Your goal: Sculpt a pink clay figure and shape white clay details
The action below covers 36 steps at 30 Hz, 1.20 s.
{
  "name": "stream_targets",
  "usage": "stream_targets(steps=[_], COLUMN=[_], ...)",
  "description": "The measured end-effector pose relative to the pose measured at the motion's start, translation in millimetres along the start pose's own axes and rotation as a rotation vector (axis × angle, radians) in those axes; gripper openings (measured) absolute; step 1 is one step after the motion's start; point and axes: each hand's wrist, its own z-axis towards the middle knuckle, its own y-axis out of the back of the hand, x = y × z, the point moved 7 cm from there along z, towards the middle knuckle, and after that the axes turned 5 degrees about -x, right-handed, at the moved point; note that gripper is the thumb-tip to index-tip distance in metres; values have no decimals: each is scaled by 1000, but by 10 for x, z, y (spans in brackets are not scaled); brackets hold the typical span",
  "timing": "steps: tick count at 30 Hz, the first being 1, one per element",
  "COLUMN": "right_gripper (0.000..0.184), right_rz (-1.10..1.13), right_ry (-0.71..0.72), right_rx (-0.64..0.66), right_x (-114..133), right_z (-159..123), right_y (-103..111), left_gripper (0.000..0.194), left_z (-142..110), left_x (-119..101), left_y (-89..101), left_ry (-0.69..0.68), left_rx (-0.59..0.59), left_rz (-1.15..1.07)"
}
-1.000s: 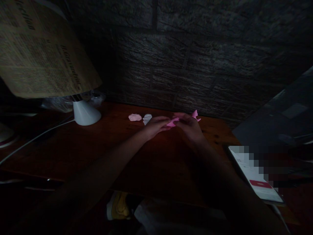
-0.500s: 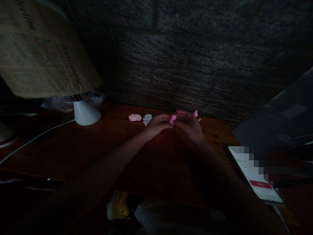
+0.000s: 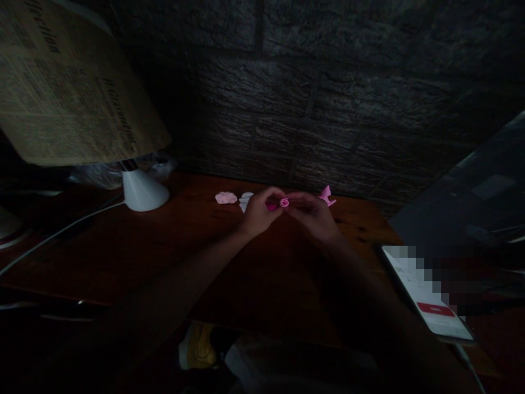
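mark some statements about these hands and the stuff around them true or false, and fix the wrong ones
1. The left hand and the right hand are both at the rolled pink piece. True.
2. The pale pink piece lies to the right of the white piece. False: it lies to the left of it.
3. The lampshade has printed lettering on it. True.
4. The right hand lies flat and spread out. False: its fingers are bent toward the rolled pink piece.
5. The lit screen is on the right side of the view. True.
6. The lampshade is on the right side of the view. False: it is on the left.
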Motion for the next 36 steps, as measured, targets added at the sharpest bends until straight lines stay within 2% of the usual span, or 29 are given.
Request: stream_targets(steps=[6, 12, 16, 22, 26, 31, 36], right_gripper=[23, 27, 28, 27, 26, 25, 24], right_rz=[-18, -39, -12, -5, -41, -72, -67], right_ry=[-1, -14, 2, 11, 3, -1, 2], right_rx=[-14, -94, -80, -50, -90, -122, -108], right_x=[29, 19, 19, 25, 9, 6, 58], right_z=[-8, -9, -14, -5, 7, 3, -2], right_y=[1, 60, 50, 34, 66, 79, 63], left_gripper=[16, 21, 17, 20, 25, 25, 28], left_z=[-18, -16, -20, -14, -12, -18, 1], left_x=[-18, 13, 31, 18, 16, 56, 111], left_y=[-5, -8, -9, 3, 8, -45, -44], left_ry=[1, 20, 32, 30, 22, 82, 142], left_rx=[4, -13, -3, -27, -49, 0, -8], left_rz=[-5, -47, -45, -70, -90, -164, -209])
